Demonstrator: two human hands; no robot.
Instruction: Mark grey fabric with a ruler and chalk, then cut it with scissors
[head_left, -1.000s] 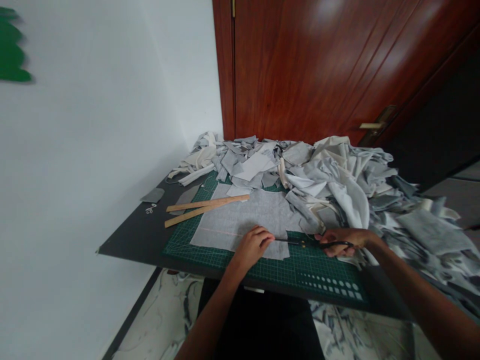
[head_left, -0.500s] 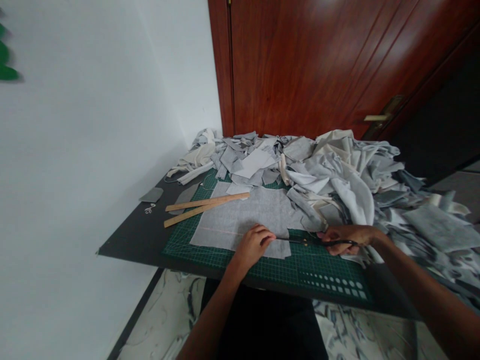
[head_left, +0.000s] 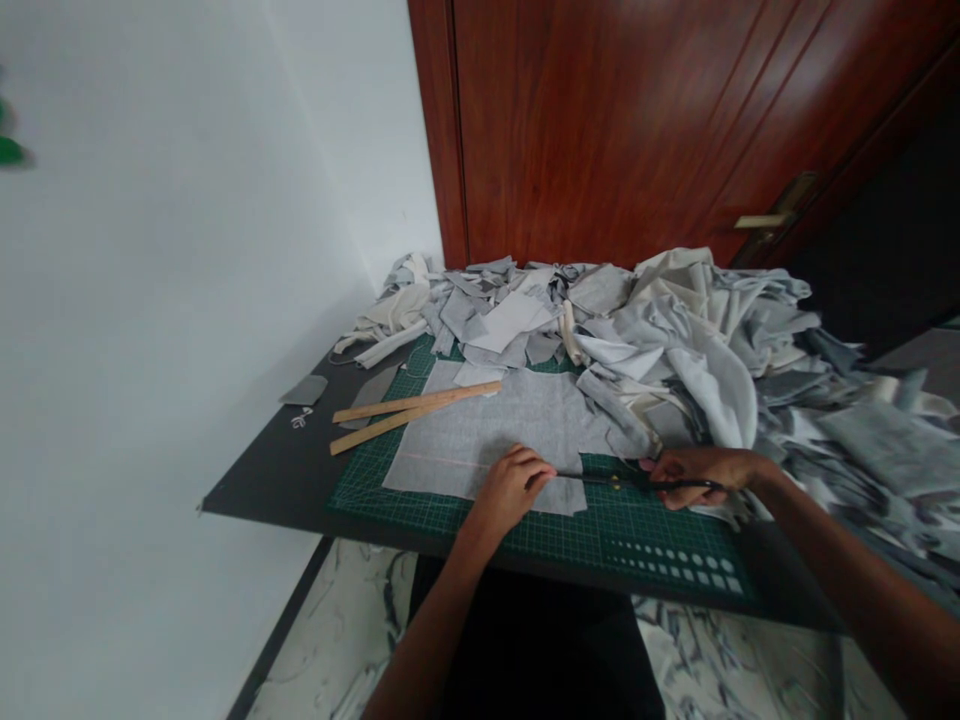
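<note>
A light grey piece of cloth [head_left: 457, 440] lies flat on a green cutting mat [head_left: 600, 530], a faint pinkish line running across it. My right hand [head_left: 690, 475] is closed round the handles of black scissors [head_left: 616, 481]. Their blades point left and reach the cloth's right part, close to its lower edge. At the blade tips, my left hand [head_left: 516, 482] has its fingers pressed together on the cloth; the exact pinch is partly hidden. Two wooden rulers [head_left: 412, 402] rest crossed over the cloth's left side and the mat.
Grey and cream fabric scraps [head_left: 517, 315] are heaped along the back of the dark table [head_left: 262, 490]. A larger heap of cloth [head_left: 712, 380] covers the right side. A white wall stands left, a brown door [head_left: 600, 130] behind. Scraps litter the floor.
The camera view has shifted slightly. Both hands, the scissors and the cloth keep nearly the same places relative to each other.
</note>
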